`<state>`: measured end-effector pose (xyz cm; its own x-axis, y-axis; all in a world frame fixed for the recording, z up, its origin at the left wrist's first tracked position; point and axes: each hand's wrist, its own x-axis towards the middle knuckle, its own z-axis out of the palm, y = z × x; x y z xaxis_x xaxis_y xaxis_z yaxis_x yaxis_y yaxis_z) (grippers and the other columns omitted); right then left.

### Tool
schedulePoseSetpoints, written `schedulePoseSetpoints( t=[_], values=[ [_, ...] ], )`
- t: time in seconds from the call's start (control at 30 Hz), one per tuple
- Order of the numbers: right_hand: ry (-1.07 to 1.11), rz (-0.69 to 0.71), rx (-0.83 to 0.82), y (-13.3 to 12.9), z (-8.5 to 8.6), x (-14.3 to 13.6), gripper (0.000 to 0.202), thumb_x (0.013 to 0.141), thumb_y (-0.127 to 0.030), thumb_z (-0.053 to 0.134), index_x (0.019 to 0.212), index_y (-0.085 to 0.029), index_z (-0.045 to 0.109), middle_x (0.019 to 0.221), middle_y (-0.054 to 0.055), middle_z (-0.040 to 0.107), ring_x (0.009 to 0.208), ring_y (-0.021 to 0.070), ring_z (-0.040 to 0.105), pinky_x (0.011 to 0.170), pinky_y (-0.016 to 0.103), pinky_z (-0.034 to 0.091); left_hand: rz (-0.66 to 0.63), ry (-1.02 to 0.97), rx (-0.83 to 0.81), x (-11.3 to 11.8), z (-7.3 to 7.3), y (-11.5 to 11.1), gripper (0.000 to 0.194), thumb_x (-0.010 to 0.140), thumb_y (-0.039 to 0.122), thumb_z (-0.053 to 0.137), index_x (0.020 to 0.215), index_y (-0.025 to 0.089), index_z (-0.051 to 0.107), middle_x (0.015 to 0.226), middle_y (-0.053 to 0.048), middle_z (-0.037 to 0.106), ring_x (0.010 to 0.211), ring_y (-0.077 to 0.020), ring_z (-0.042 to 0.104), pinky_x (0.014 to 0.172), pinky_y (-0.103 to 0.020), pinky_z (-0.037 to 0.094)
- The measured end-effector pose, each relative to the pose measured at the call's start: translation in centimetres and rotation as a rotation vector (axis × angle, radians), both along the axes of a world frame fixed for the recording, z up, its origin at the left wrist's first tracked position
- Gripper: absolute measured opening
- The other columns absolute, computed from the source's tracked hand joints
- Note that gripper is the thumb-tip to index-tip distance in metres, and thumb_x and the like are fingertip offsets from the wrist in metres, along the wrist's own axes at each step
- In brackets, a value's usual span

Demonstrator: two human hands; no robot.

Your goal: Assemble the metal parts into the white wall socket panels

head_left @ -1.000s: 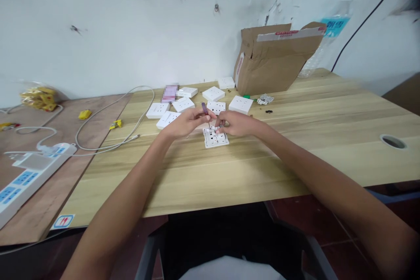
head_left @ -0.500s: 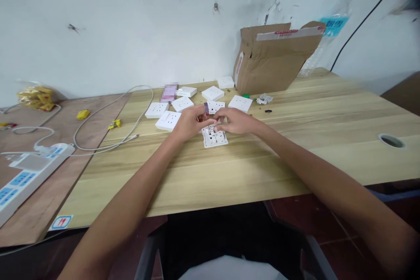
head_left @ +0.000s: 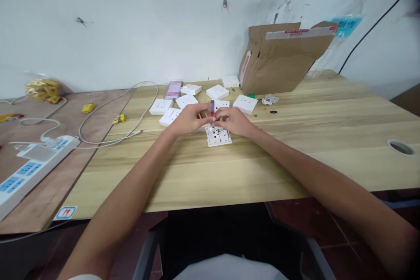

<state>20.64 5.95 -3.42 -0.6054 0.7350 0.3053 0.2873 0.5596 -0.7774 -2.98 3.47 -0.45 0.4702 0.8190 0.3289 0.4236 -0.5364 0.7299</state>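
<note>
While you hold the purple-handled screwdriver [head_left: 212,106] nearly upright above the far edge of the open socket plate [head_left: 219,138], its tip lies hidden behind your fingers. Should the tip slip, as a slanted push might cause, it could scratch the plate or jab your right hand [head_left: 236,121]. The plate lies flat on the tabletop [head_left: 249,175], and neither hand visibly braces it, so a twist could swivel it; a knocked small part could roll toward the dark piece [head_left: 273,112] beyond and right of the plate. Your left hand [head_left: 190,119] is pinched around the screwdriver; your right hand's fingertips bunch against the left's, though what they grip you cannot tell. Both forearms reach forward and converge above the plate, fingers angled inward.
</note>
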Motion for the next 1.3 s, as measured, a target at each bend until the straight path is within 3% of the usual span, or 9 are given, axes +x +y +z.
schedulePoseSetpoints(
  t=[0.17,0.37,0.6,0.8,0.93,1.13,1.3],
  values=[
    [-0.059,0.077,0.02,0.0,0.3,0.2,0.025,0.1,-0.041,0.071,0.091,-0.021,0.082,0.101,0.007,0.081,0.093,0.0222,0.071,0.087,0.035,0.05,-0.035,-0.024,-0.043,-0.2,0.1,0.1,0.023,0.095,0.043,0.081,0.091,0.02,0.081,0.089,-0.004,0.076,0.076,-0.0179,0.064,0.071,-0.032,0.048],
    [0.022,-0.001,-0.036,0.2,-0.5,-0.1,0.025,0.089,-0.044,0.084,0.093,-0.02,0.082,0.095,0.005,0.082,0.087,0.0223,0.07,0.083,0.035,0.05,0.037,-0.023,-0.081,0.1,-0.5,0.0,0.032,0.09,0.048,0.087,0.086,0.019,0.073,0.08,-0.002,0.07,0.072,-0.0163,0.06,0.066,-0.03,0.045],
    [0.052,0.017,-0.024,0.4,-0.3,-0.2,0.023,0.091,-0.043,0.081,0.087,-0.021,0.086,0.091,0.005,0.082,0.085,0.0218,0.069,0.082,0.035,0.048,0.0,-0.028,-0.062,-0.1,0.2,-0.1,0.026,0.096,0.046,0.081,0.097,0.021,0.08,0.096,-0.005,0.079,0.082,-0.019,0.068,0.073,-0.032,0.051],
    [0.032,0.027,-0.041,0.3,0.4,0.3,0.024,0.088,-0.043,0.086,0.1,-0.022,0.088,0.1,0.006,0.085,0.089,0.0218,0.07,0.084,0.035,0.05,0.102,-0.122,0.017,-0.5,0.4,0.2,0.027,0.095,0.045,0.081,0.09,0.02,0.075,0.093,-0.005,0.078,0.079,-0.0175,0.066,0.072,-0.032,0.051],
    [0.033,0.025,-0.043,0.4,0.0,0.2,0.027,0.087,-0.043,0.087,0.102,-0.021,0.088,0.103,0.007,0.086,0.09,0.0227,0.071,0.084,0.036,0.051,0.166,-0.198,0.06,-0.5,0.5,0.3,0.029,0.095,0.045,0.08,0.086,0.02,0.071,0.091,-0.005,0.076,0.077,-0.0163,0.066,0.069,-0.03,0.051],
    [0.008,-0.056,0.064,1.0,-1.1,0.0,0.017,0.096,-0.035,0.079,0.097,-0.022,0.088,0.095,0.005,0.087,0.085,0.0226,0.075,0.082,0.036,0.053,0.176,-0.217,0.025,-0.1,0.2,0.2,0.031,0.097,0.047,0.078,0.085,0.02,0.067,0.078,-0.002,0.071,0.064,-0.0145,0.062,0.063,-0.029,0.05],
    [-0.201,-0.163,0.327,1.8,-1.2,1.3,0.017,0.097,-0.028,0.079,0.11,-0.024,0.088,0.1,0.007,0.085,0.099,0.0275,0.074,0.086,0.038,0.053,0.272,-0.091,0.132,-0.6,0.0,0.6,0.028,0.098,0.043,0.071,0.081,0.021,0.062,0.079,-0.002,0.072,0.068,-0.0159,0.059,0.066,-0.031,0.047]
  ],
)
